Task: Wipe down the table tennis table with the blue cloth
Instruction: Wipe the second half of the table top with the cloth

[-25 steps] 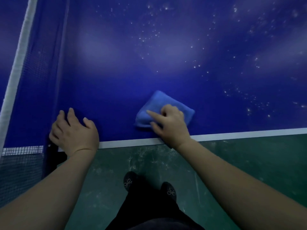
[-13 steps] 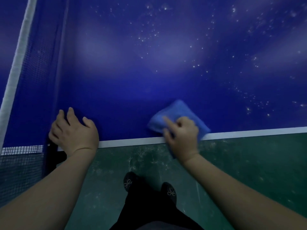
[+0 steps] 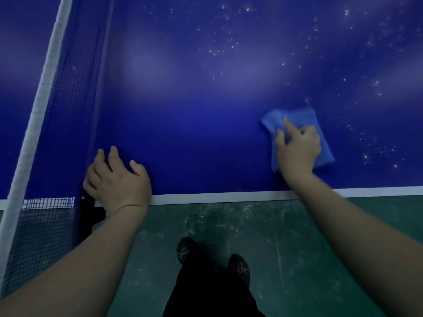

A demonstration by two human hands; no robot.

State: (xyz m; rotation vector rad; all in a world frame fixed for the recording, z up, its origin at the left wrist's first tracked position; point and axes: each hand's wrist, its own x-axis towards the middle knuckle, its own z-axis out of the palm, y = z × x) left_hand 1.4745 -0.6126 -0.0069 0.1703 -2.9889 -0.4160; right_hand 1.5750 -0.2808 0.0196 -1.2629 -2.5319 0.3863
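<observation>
The dark blue table tennis table (image 3: 206,124) fills the upper part of the view, with a white line along its near edge. A folded blue cloth (image 3: 304,117) lies flat on it at the right. My right hand (image 3: 297,149) lies on the cloth's near half, with curled fingers holding it and the forefinger stretched over it. My left hand (image 3: 116,181) rests on the table's near edge beside the net, fingers relaxed, holding nothing. White specks dot the surface to the right of and beyond the cloth.
The net (image 3: 68,106) with its white top band (image 3: 41,106) runs along the left, clamped at the table's near edge. Below the edge is green floor (image 3: 274,243); my two dark shoes (image 3: 212,259) stand there.
My right hand has slid the cloth to the right and a little away from the near edge. My left hand has stayed where it was.
</observation>
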